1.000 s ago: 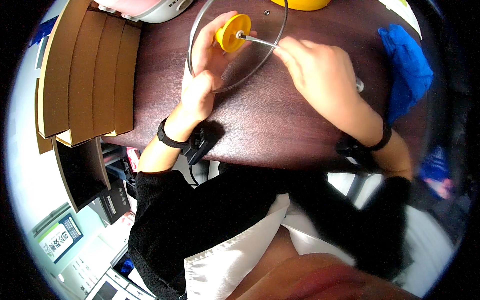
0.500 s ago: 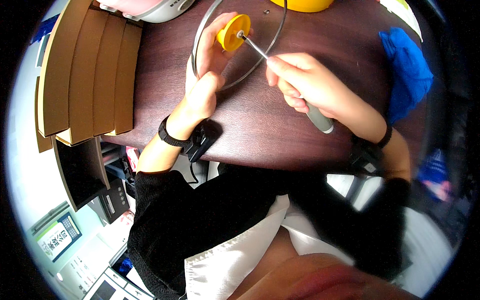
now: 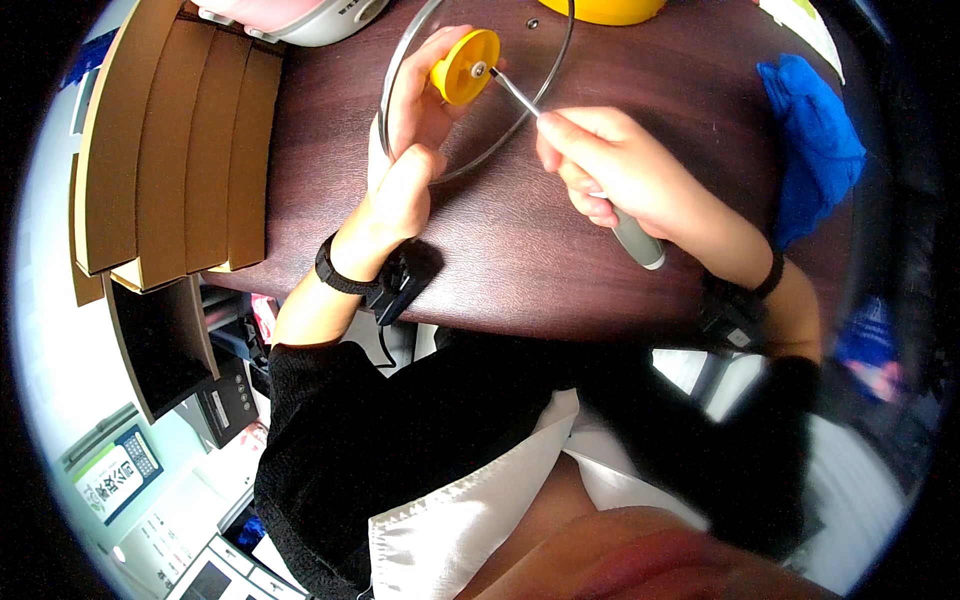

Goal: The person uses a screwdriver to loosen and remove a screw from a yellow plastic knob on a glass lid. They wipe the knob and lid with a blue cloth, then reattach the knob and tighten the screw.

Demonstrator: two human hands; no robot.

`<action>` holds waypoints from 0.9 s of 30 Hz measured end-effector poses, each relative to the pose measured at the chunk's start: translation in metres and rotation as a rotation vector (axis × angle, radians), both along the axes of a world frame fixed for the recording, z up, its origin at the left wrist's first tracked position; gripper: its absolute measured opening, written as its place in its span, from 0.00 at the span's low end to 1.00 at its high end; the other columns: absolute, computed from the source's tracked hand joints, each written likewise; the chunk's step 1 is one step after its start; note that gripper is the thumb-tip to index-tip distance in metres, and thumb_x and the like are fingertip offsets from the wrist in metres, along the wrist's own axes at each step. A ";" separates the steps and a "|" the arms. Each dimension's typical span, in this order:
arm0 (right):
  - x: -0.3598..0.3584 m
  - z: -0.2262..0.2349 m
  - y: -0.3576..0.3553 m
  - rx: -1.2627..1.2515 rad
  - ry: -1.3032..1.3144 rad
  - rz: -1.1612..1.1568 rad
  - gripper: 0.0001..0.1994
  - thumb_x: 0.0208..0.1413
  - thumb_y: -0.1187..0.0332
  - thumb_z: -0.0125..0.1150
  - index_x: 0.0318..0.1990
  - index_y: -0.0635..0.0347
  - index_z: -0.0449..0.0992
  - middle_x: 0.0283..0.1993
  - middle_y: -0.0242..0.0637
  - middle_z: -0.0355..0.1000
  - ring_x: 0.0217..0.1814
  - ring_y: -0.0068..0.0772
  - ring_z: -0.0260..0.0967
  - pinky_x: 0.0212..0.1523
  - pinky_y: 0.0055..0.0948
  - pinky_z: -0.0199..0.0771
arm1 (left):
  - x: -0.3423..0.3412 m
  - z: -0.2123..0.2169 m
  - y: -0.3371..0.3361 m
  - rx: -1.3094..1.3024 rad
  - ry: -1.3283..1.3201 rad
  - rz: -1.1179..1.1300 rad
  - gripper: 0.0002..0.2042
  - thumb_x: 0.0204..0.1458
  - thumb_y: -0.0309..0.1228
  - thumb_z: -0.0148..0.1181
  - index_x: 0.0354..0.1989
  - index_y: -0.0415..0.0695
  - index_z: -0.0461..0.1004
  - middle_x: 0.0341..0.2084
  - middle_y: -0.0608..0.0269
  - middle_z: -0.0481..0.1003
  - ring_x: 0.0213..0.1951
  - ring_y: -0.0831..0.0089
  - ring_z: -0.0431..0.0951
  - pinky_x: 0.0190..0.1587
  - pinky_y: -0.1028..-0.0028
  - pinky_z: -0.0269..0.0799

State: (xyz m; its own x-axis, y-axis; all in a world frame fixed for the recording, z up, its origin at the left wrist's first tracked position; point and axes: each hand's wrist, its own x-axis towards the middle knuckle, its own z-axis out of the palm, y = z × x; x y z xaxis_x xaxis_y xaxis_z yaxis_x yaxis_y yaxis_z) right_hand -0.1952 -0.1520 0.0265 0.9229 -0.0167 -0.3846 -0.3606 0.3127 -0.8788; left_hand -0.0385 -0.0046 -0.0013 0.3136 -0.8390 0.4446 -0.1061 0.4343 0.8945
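Observation:
A clear, round pot lid with a metal rim is tilted up in my left hand, whose fingers are closed round its edge. Its yellow knob faces me, with a screw and washer at the centre. In my right hand I grip a screwdriver by its grey handle, the shaft pointing up and left. The tip is close beside the screw and looks slightly apart from it. My left fingertips are partly hidden behind the knob.
Folded cardboard stands along the left of the dark brown table. A pink and white appliance and a yellow container are at the far edge. A small metal piece lies near the container. Blue cloth lies at right.
The screwdriver tip has come away from the screw by a little, leaving the screw head visible. The lid has shifted very slightly left.

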 end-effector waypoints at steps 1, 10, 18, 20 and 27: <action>0.000 0.001 0.001 0.004 0.006 -0.001 0.17 0.68 0.58 0.40 0.29 0.59 0.64 0.14 0.22 0.51 0.11 0.13 0.50 0.12 0.16 0.52 | -0.001 0.000 0.000 0.022 -0.010 0.017 0.39 0.33 0.24 0.40 0.64 0.34 0.52 0.60 0.47 0.56 0.64 0.57 0.59 0.67 0.55 0.49; 0.000 -0.003 0.003 0.054 -0.009 -0.016 0.18 0.67 0.57 0.40 0.29 0.61 0.63 0.12 0.24 0.53 0.07 0.17 0.49 0.08 0.19 0.51 | -0.003 0.000 0.001 0.024 0.016 0.014 0.40 0.32 0.25 0.40 0.64 0.34 0.51 0.60 0.47 0.56 0.63 0.55 0.60 0.67 0.55 0.48; -0.001 0.001 0.003 0.036 -0.031 -0.010 0.19 0.67 0.57 0.40 0.28 0.61 0.63 0.12 0.24 0.53 0.08 0.16 0.50 0.09 0.19 0.51 | -0.007 0.000 0.001 0.015 -0.022 0.062 0.35 0.47 0.39 0.44 0.64 0.34 0.50 0.60 0.45 0.59 0.62 0.50 0.62 0.65 0.54 0.52; -0.001 0.001 0.003 0.025 -0.030 -0.013 0.19 0.67 0.57 0.40 0.28 0.61 0.63 0.12 0.24 0.53 0.08 0.16 0.50 0.09 0.19 0.51 | -0.007 0.002 0.002 0.016 -0.001 0.050 0.39 0.37 0.31 0.42 0.65 0.34 0.49 0.60 0.46 0.58 0.63 0.53 0.60 0.66 0.55 0.50; 0.000 -0.002 0.006 0.009 -0.037 0.006 0.18 0.67 0.57 0.40 0.28 0.61 0.64 0.12 0.24 0.53 0.07 0.16 0.50 0.08 0.19 0.51 | -0.005 0.001 0.003 0.025 0.023 0.032 0.41 0.31 0.27 0.40 0.65 0.34 0.48 0.60 0.45 0.58 0.63 0.53 0.60 0.67 0.56 0.48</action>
State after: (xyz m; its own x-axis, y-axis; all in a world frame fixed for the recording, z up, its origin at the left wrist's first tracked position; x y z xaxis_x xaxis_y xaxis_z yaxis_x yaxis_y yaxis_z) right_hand -0.1956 -0.1457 0.0247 0.9365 -0.0081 -0.3506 -0.3299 0.3187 -0.8886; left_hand -0.0438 -0.0019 -0.0001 0.3501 -0.8393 0.4160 -0.0992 0.4084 0.9074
